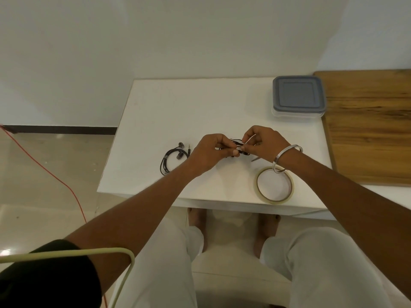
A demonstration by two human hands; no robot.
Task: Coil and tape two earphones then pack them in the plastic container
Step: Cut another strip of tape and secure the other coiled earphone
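Above the middle of the white table, my left hand grips a coiled black earphone. My right hand pinches a strip of clear tape against that coil, and most of the coil is hidden between my fingers. A second black earphone lies loosely coiled on the table to the left, with its buds and jack showing. The roll of clear tape lies flat near the front edge. The plastic container with a grey lid on stands at the back right.
A wooden board adjoins the table on the right. A red cable runs over the floor on the left. My knees and bare feet sit under the front edge. A pale cord crosses the lower left.
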